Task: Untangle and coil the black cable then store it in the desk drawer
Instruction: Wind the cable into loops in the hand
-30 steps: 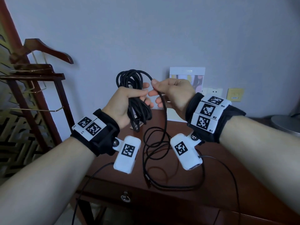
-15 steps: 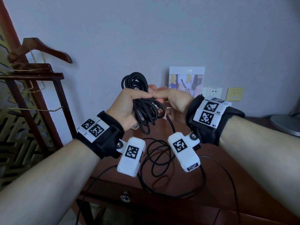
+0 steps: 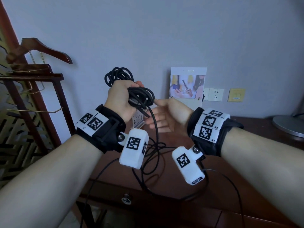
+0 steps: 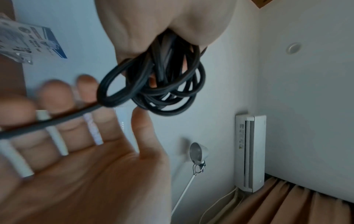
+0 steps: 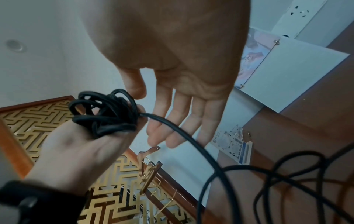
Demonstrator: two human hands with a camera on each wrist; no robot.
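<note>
Left hand (image 3: pixel 120 99) fisted round the part-wound black cable (image 3: pixel 131 89) coil, held above the bench (image 3: pixel 246 170). Right hand (image 3: pixel 166 117) spread, empty. Loose tail (image 3: pixel 154 153) lies unwound on bench; drawer (image 3: pixel 126 199) shut. Roughly half done.

Left hand (image 3: pixel 120 100) fisted, fingers curled; right hand (image 3: pixel 166 116) spread, palm leftward.

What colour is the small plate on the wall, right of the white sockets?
The wall plate is yellow, with a small blue mark low on it; the head view shows it best.
</note>
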